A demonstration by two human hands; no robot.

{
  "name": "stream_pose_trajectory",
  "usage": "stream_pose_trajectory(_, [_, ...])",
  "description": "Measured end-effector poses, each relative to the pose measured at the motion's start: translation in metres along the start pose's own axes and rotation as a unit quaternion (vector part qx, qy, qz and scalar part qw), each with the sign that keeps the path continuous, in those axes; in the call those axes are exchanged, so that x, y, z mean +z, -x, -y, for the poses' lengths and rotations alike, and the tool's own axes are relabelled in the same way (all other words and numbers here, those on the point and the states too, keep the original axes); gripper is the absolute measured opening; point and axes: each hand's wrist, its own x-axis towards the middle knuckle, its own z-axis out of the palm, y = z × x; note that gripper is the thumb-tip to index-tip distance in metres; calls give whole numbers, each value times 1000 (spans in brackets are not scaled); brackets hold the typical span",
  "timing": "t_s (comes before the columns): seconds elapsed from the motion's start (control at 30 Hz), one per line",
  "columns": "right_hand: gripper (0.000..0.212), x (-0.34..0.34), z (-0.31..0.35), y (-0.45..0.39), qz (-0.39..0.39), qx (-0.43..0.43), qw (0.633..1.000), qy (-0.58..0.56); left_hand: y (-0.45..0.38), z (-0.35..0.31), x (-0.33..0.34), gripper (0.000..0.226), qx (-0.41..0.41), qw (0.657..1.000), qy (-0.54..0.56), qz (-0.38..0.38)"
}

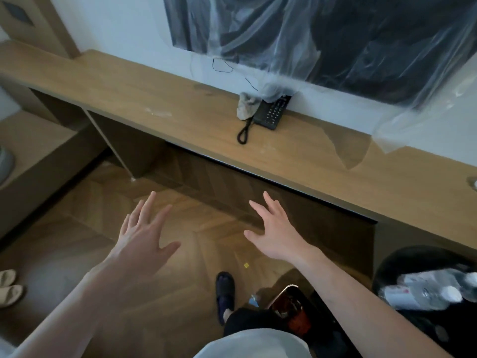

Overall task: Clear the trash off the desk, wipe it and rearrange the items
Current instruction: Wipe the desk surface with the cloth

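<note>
A long wooden desk [154, 99] runs along the wall. On it sits a black telephone [272, 113] with a crumpled grey cloth [246, 107] lying over its handset end and a coiled cord [244, 133] trailing forward. My left hand [144, 233] and my right hand [273, 228] hover over the floor in front of the desk, fingers spread, holding nothing. A black trash bin [402, 264] at the lower right holds empty plastic bottles [426, 290].
A wall-mounted screen [361, 47] covered in clear plastic sheet hangs above the desk, the sheet draping onto the desktop at the right. A dark tray [291, 303] lies on the floor by my slippered foot [224, 288]. Beige slippers [9, 288] sit at the far left. Whitish smears [160, 113] mark the desktop.
</note>
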Motion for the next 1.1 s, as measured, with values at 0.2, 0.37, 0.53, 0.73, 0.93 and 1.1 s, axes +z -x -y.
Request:
stream_pose_trajectory(0.2, [80,-32,35,-109,45,-21,999,14,-91,34,-46,92,-43,999,-4,-7])
stream_pose_trajectory(0.37, [81,-54,60,-185,49,-29,998,36,-140,60,-62,93,-61,998,4,12])
stream_pose_trajectory(0.53, [81,-65,73,-249,50,-13,998,46,-204,86,-75,94,-65,997,0,37])
stream_pose_trajectory(0.73, [85,-76,82,-321,39,45,997,49,-292,124,-100,93,-47,996,-11,73])
stream_pose_trajectory(0.93, [82,-99,101,-404,6,108,993,46,-390,171,-151,92,-7,998,-4,69])
stream_pose_trajectory(1.1, [86,-97,100,-470,31,180,982,45,-451,196,-165,91,16,995,-26,99])
